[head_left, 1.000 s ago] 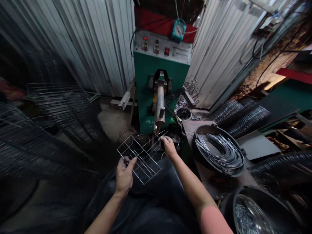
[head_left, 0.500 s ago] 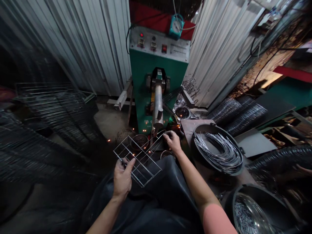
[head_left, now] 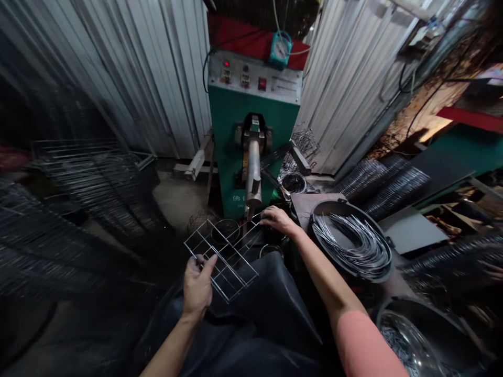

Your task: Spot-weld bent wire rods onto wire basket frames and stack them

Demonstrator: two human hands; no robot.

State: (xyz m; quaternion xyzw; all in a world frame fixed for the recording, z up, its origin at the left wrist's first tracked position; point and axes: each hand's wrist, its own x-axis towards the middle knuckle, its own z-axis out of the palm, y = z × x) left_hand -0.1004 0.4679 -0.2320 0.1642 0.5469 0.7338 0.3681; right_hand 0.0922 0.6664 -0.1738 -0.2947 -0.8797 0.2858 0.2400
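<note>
Your L hand (head_left: 197,285) is closed around the near edge of the rectangular silver wire rack (head_left: 222,260), fingers wrapped on the wire: a narrow, firm hold. Your R hand (head_left: 278,220) lies low and extended at the rack's far corner, by the machine; can't tell if it's closing on the wire or just steadying it. The rack sits tilted btwn your hands, over your lap, its far end reaching in under the welder's arm, so that end looks placed for the electrode while your L hand carries the weight.

Behind it all, ribbed grey corrugated-metal walls (head_left: 165,78) close in the bay. The tall green sheet-steel spot welder (head_left: 230,157) stands dead ahead, w/ its grey control panel (head_left: 255,78) up top. To your L, stacks of finished-looking dark wire racks (head_left: 90,178) lean together, out of your working space. The wide black round tub (head_left: 349,275) of curved silver wires sits just beside your R arm, within easy reach. Your black cloth apron (head_left: 251,314) covers your lap, likely shielding you. A small dark round bowl (head_left: 225,230) shows through the rack's grid, and the small teal round gauge (head_left: 280,50) hangs above the panel.
</note>
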